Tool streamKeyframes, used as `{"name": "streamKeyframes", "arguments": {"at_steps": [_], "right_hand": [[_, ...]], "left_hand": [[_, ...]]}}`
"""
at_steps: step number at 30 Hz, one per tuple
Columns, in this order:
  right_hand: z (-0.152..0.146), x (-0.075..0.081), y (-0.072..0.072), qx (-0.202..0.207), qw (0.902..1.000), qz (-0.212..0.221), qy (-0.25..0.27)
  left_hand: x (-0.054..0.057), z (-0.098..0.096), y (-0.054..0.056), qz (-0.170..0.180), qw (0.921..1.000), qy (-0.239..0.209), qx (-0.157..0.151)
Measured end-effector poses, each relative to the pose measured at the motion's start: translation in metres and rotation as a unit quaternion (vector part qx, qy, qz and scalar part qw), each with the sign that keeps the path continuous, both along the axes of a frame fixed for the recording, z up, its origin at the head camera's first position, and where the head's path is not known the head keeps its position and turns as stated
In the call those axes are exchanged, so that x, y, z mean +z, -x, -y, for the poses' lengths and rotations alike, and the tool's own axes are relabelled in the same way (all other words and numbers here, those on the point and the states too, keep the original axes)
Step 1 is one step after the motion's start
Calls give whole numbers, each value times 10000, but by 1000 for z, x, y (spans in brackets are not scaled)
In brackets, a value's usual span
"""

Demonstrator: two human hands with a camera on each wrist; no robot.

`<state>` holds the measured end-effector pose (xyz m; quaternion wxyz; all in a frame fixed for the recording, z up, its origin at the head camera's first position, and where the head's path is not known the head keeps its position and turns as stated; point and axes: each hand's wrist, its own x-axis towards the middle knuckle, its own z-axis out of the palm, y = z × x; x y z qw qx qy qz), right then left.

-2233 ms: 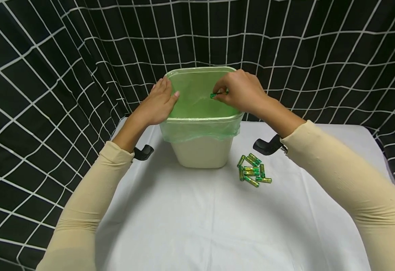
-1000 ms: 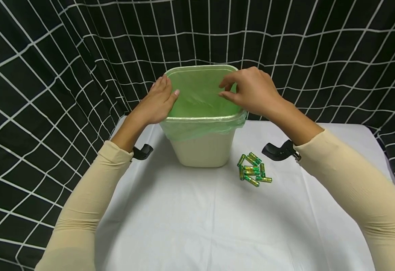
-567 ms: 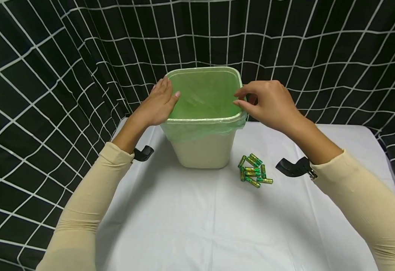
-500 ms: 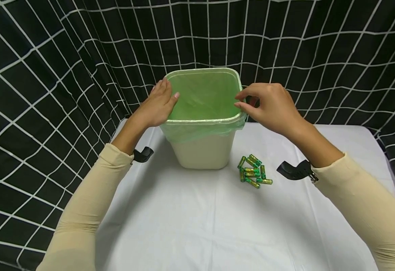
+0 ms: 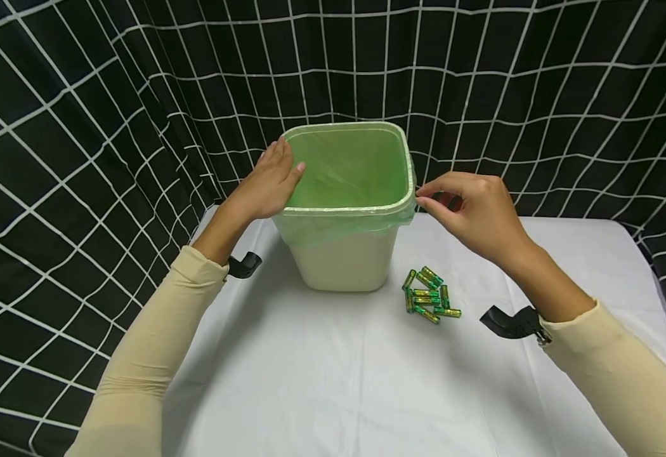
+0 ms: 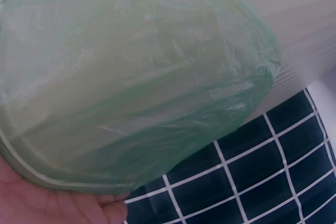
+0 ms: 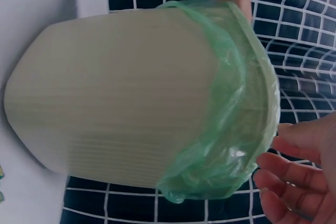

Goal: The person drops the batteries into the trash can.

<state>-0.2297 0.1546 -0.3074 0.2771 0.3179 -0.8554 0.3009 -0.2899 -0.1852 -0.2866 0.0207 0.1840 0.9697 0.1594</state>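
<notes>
A white bin [image 5: 344,260] with a green plastic liner [image 5: 344,165] folded over its rim stands upright on the table. My left hand [image 5: 270,181] rests along the left rim, fingers straight and thumb toward the opening. In the left wrist view, that hand [image 6: 52,203] shows below the liner-covered rim. Just outside the right rim is my right hand [image 5: 476,212], thumb and forefinger loosely bent. The right wrist view shows nothing between the right hand's [image 7: 310,166] parted fingertips, which are close to the liner's edge. Several green and gold batteries [image 5: 426,301] lie loosely grouped right of the bin.
A white cloth [image 5: 321,374] covers the table. Black fabric [image 5: 356,57] with a white grid hangs behind and to the left. Black wrist mounts [image 5: 510,322] stick out from both sleeves. The bin's bottom is hidden.
My right hand held a battery over the bin and let it go; the battery is out of sight. That hand has since moved right and down, outside the rim. The left hand stays put.
</notes>
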Motion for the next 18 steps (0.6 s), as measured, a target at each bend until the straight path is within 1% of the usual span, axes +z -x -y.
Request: {"name": "streamKeyframes", "arguments": {"at_steps": [4,8,18], "right_hand": [[-5,-11,-2,-67,10000,7,65],[-9,-24,-8,-142,9998,37,98],[-19,-57,-21,-320,9989,304,150]], "left_hand": [[1,-1,0,-62,10000,-13,9],[1,-2,0,-50,10000,-9,23],[-1,-2,0,-60,10000,-44,14]]}}
